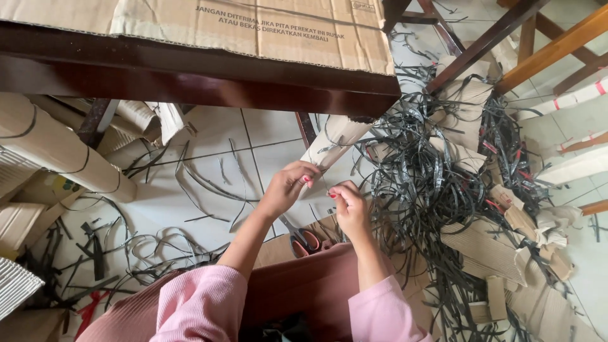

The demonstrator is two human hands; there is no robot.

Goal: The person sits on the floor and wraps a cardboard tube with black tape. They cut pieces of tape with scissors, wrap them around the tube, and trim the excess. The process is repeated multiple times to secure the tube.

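Note:
My left hand [288,185] and my right hand [347,206] meet at the lower end of a rolled cardboard tube [332,147] that leans down from under the dark wooden table. Fingertips of both hands pinch at a thin black strap near the tube's end; the strap itself is hard to make out there. Pink sleeves cover both arms. Red-handled scissors [305,241] lie on the floor just below and between my hands.
A dark wooden table edge [190,79] with flattened cardboard on top spans the upper frame. A large tangle of black straps [430,177] lies to the right among corrugated cardboard scraps. Rolled cardboard [57,149] and loose straps lie at left. Wooden chair legs [544,47] stand upper right.

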